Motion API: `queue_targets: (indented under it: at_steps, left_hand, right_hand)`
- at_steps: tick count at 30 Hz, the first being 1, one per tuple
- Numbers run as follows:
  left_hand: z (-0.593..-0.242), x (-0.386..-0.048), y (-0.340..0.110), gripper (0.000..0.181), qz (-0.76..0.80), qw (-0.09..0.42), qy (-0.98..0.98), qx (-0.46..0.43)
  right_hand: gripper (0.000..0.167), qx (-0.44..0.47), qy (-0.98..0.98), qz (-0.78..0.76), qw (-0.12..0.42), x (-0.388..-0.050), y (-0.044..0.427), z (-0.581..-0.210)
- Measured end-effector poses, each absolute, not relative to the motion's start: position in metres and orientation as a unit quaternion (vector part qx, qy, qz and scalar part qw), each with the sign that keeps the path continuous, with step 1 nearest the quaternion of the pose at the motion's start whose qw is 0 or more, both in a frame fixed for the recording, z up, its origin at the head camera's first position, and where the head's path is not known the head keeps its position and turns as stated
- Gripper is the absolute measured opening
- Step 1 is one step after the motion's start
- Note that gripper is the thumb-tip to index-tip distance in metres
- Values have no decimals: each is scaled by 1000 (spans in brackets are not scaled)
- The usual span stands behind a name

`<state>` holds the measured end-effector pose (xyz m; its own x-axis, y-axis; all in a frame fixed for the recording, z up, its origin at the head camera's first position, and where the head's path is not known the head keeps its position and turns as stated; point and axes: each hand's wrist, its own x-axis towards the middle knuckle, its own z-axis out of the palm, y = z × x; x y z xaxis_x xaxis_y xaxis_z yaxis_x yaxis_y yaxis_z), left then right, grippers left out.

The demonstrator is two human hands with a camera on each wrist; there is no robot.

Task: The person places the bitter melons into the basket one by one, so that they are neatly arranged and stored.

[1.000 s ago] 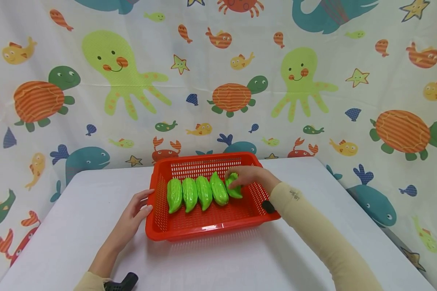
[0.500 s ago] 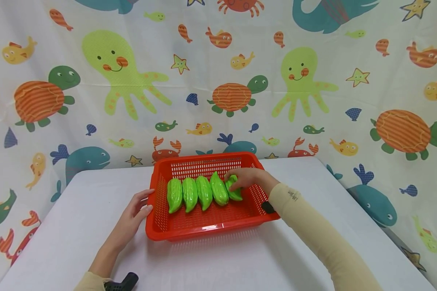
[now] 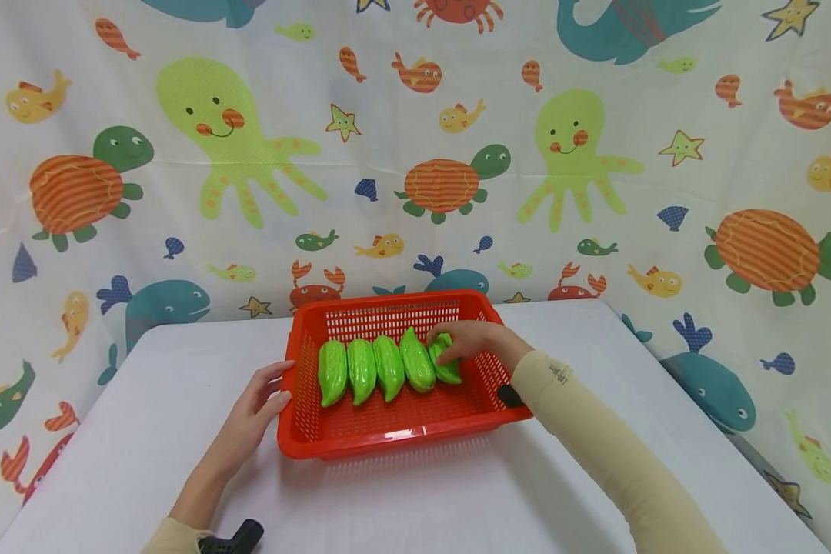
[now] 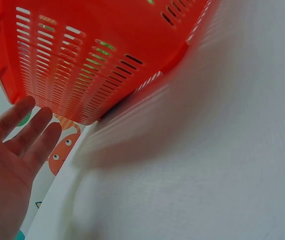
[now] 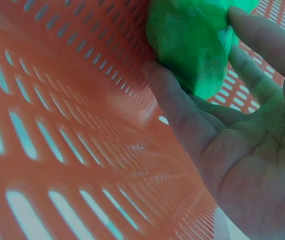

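Observation:
Several bright green toy-like bitter melons [image 3: 389,368] lie side by side in a row inside a red plastic basket [image 3: 402,440]. At the right end of the row, my right hand [image 3: 464,338] holds the last bitter melon [image 3: 448,369], its top partly covered by the fingers. The right wrist view shows thumb and fingers around this green melon [image 5: 192,45], close to the basket's slotted wall. My left hand [image 3: 252,408] rests at the basket's left rim. Seen from the left wrist, several left fingers [image 4: 32,131] are fairly straight against or beside the basket's outer side.
The basket stands on a table with a white cover [image 3: 180,385]. Behind it hangs a white curtain [image 3: 381,177] printed with sea animals. A black wrist camera [image 3: 231,536] sits on my left wrist, and another black device [image 3: 508,395] is at the right wrist.
My right hand has lowered very slightly at the rightmost bitter melon. The left hand, the basket and the other melons stay in place.

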<state>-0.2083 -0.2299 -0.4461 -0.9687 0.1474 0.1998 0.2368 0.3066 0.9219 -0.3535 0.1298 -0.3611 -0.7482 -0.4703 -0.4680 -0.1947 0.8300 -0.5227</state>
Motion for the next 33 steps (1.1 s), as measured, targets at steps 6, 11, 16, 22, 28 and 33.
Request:
queue_targets:
  at_steps: [6, 11, 16, 22, 28, 33]
  left_hand:
    - [-446, -209, -230, 53, -576, 39, -808, -117]
    - [-447, -208, -230, 53, -574, 40, -809, -117]
    - [-447, -208, -231, 53, -574, 40, -809, -117]
    - [-447, -208, -231, 53, -575, 41, -809, -117]
    - [-446, -208, -230, 53, -577, 40, -808, -118]
    - [-445, -208, -231, 53, -577, 41, -807, -119]
  right_hand:
    - [41, -186, 908, -223, 301, -352, 129, -359]
    - [40, -185, 908, -224, 301, -352, 129, -361]
    - [40, -185, 907, -224, 304, -353, 129, -362]
    - [40, -182, 906, -230, 306, -353, 128, -360]
    - [46, -176, 903, -238, 312, -351, 130, -356]
    - [50, -170, 903, -246, 308, -350, 131, -347]
